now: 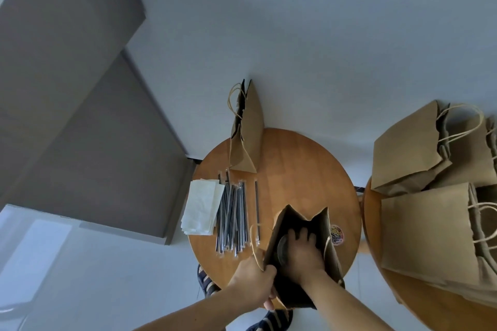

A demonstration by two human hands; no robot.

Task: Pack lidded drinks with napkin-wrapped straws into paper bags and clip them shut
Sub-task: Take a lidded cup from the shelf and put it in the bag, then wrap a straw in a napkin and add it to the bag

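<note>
White floor and grey cabinet fronts frame a round wooden table point(295, 169), with a second table point(419, 303) close on the right. The person stands at the near edge of the round one, working on an open bag point(298, 219).

The hands are apart. The left hand point(254, 285) grips the bag's near rim and holds the mouth wide. The right hand point(304, 252) is down inside it, fingers wrapped over the dark top of a lidded drink point(282, 248). So the drink is in the bag, though I cannot tell whether it sits on the bottom yet.

This bag looks only at its first step. I see no wrapped straw inside, and the mouth is unclipped. The supplies wait beside it:
- a stack of napkins point(201, 207)
- a heap of sleeved straws point(232, 215), with one single straw point(257, 204) set apart
- a small dish of paper clips point(337, 234) just right of the bag

Another bag point(248, 137) stands at the far edge, contents hidden. Several bags point(408, 150) crowd the second table, probably finished, though no clips are visible on them.
</note>
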